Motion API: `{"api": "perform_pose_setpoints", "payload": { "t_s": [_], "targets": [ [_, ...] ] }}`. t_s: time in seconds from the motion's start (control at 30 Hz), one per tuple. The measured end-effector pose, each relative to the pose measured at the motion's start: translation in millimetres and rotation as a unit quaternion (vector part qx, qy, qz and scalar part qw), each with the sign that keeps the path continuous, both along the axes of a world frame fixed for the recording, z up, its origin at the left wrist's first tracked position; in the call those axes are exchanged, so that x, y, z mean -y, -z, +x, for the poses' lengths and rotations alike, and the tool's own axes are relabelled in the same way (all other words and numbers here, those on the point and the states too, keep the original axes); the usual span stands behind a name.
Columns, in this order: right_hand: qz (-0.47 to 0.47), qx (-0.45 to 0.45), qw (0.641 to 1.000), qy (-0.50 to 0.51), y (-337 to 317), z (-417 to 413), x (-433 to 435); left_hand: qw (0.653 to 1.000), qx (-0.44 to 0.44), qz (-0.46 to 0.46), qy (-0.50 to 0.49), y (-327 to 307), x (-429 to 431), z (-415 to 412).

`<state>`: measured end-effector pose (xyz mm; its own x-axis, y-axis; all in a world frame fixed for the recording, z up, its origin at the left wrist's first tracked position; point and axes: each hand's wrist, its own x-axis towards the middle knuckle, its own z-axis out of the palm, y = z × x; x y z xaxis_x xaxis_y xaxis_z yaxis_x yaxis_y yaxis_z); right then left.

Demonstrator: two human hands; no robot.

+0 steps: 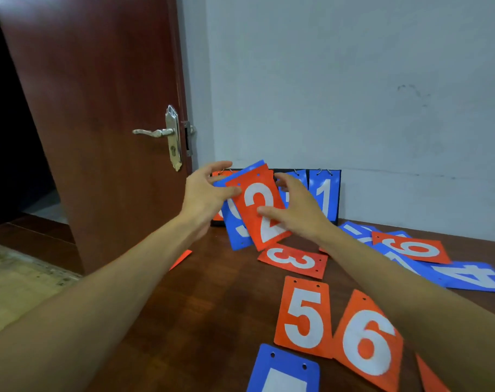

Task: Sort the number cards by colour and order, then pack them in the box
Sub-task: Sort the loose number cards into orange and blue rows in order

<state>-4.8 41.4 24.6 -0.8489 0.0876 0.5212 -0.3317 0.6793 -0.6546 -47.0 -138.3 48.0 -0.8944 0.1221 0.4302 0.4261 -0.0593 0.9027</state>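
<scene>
Several number cards [257, 230], frame centre: red 2 card [262, 199] on top, blue card [236, 230] beneath. Left hand [204, 193] pinches their left edge. Right hand [297, 210] pinches the red 2 card, thumb across its face. Step, by judgement: sorting. Next move calls for separating colours. Red 5 card [304, 315] and red 6 card [368, 340] lie loose, lower right.

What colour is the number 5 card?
The rectangular number 5 card is orange-red with a white numeral; head view.

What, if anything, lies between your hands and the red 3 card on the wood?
Nothing visible. The red 3 card lies face up and uncovered just below the red 2 card that the left hand and right hand hold.
</scene>
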Motion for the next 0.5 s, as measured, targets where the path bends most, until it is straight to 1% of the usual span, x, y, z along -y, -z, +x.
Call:
{"api": "perform_pose_setpoints", "payload": {
  "t_s": [0.07,0.2,0.27,0.37,0.43,0.5],
  "targets": [
    [-0.041,-0.010,0.999,0.014,-11,16,2,0.998,0.026,0.020,0.046,-12,-6,18],
    [-0.157,-0.013,0.987,0.014,-15,57,-6,0.983,0.105,0.106,0.110,-17,-27,58],
    [-0.213,-0.005,0.977,0.017,-12,79,-16,0.976,0.128,0.100,0.148,-8,-38,77],
    [-0.289,0.008,0.956,0.040,-6,111,-38,0.960,0.154,0.060,0.227,11,-52,106],
    [-0.311,0.023,0.948,0.059,-1,131,-52,0.950,0.156,0.041,0.265,23,-61,123],
    [-0.309,0.047,0.947,0.069,7,149,-63,0.950,0.147,0.024,0.273,34,-70,138]
  ]
}}
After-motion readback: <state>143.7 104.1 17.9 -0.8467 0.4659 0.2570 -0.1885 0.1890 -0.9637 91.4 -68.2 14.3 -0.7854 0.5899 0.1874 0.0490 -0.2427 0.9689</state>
